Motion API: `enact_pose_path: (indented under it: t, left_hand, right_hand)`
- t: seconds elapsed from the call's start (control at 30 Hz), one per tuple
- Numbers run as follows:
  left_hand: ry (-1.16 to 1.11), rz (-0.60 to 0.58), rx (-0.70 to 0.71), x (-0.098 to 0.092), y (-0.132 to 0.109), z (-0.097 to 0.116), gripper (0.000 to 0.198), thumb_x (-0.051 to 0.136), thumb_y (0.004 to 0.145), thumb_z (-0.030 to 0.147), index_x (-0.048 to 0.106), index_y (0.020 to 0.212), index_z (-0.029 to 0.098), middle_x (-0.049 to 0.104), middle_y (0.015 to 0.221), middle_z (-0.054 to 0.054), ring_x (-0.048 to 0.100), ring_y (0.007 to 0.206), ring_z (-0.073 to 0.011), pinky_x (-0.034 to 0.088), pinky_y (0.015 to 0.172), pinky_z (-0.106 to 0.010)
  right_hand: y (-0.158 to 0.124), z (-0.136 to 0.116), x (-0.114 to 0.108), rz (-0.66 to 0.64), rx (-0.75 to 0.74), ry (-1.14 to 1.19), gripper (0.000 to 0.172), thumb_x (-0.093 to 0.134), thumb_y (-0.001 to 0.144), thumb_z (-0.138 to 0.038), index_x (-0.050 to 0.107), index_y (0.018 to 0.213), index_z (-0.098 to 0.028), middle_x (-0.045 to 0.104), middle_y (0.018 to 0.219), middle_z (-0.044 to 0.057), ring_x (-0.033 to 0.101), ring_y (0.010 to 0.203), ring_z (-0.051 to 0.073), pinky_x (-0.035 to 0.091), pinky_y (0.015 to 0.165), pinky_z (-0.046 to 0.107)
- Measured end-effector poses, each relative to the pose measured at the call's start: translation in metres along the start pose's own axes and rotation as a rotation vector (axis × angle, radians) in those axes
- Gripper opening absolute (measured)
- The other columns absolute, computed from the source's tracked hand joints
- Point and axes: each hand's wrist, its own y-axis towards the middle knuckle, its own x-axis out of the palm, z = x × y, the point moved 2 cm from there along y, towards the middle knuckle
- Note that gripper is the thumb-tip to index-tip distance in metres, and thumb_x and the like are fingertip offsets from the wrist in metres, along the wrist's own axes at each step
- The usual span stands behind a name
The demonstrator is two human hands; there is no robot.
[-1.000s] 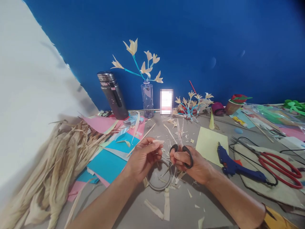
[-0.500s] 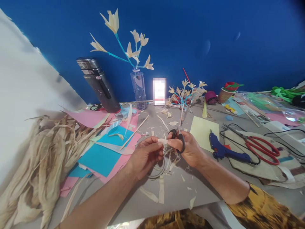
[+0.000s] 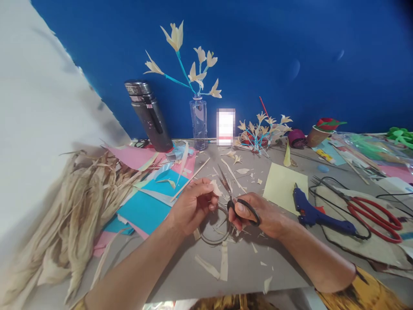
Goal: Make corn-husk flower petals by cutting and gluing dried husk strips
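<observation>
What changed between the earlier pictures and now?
The right hand, at the small cream petal-like piece half a second ago, has drawn back; its black-handled metal scissors, pointing ahead then, now angle left. The left hand still holds the piece; the blue plastic glue gun hasn't moved.

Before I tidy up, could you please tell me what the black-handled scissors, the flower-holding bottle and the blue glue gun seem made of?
The black-handled scissors have greyish, faintly shiny blades, apparently metal; the smooth dark handles look plastic. The bottle is glossy and see-through with moulded sides, so likely plastic. The blue glue gun has a smooth, evenly coloured body, suggesting hard plastic.
</observation>
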Motion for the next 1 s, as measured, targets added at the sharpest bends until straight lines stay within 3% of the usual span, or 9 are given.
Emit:
enact_pose_path:
  t: [0.07,0.17,0.3,0.57,0.8,1.0]
  left_hand:
    - [-0.011,-0.010,-0.006,-0.001,0.000,0.000,0.019,0.075,0.066,0.019,0.057,0.065,0.015,0.057,0.058,0.000,0.050,0.053,-0.0089,0.039,0.048,-0.019]
    - [-0.010,0.006,-0.019,-0.002,0.001,-0.004,0.020,0.078,0.066,0.020,0.059,0.071,0.016,0.059,0.059,0.000,0.052,0.054,-0.0095,0.039,0.049,-0.019]
    - [-0.026,0.026,-0.030,-0.001,0.002,-0.011,0.026,0.084,0.064,0.020,0.060,0.074,0.017,0.058,0.062,0.002,0.054,0.056,-0.0094,0.040,0.050,-0.019]
    - [0.004,-0.029,-0.095,0.005,0.000,-0.022,0.025,0.082,0.068,0.021,0.059,0.074,0.016,0.060,0.065,0.000,0.054,0.055,-0.0091,0.040,0.050,-0.019]
    - [0.042,-0.016,-0.118,0.005,-0.001,-0.020,0.022,0.080,0.068,0.020,0.059,0.072,0.015,0.058,0.061,0.000,0.053,0.053,-0.0089,0.040,0.049,-0.018]
    - [-0.025,0.019,-0.090,0.004,0.001,-0.017,0.023,0.080,0.067,0.021,0.058,0.069,0.015,0.056,0.060,0.001,0.049,0.053,-0.0085,0.041,0.050,-0.019]
  right_hand:
    - [0.001,0.000,0.000,0.054,-0.018,0.041,0.059,0.068,0.074,-0.071,0.067,0.073,-0.012,0.061,0.060,0.004,0.044,0.052,0.011,0.032,0.052,0.026]
    - [0.004,0.001,-0.001,0.235,-0.045,0.160,0.044,0.082,0.068,-0.054,0.068,0.080,-0.014,0.063,0.068,0.002,0.046,0.055,0.011,0.033,0.052,0.025]
    - [0.006,0.004,-0.003,0.449,-0.101,0.284,0.041,0.088,0.059,-0.034,0.068,0.091,-0.017,0.067,0.081,0.002,0.052,0.064,0.012,0.037,0.056,0.024]
    - [0.006,0.005,-0.003,0.469,-0.152,0.282,0.030,0.084,0.063,-0.033,0.065,0.081,-0.016,0.054,0.065,-0.004,0.040,0.054,0.008,0.030,0.050,0.023]
    - [0.005,0.002,-0.004,0.415,-0.115,0.311,0.029,0.082,0.061,-0.029,0.064,0.079,-0.017,0.055,0.066,-0.003,0.041,0.056,0.009,0.029,0.051,0.024]
    - [0.006,0.001,-0.008,0.479,-0.151,0.354,0.030,0.083,0.060,-0.028,0.064,0.080,-0.016,0.056,0.068,-0.003,0.040,0.057,0.009,0.028,0.052,0.024]
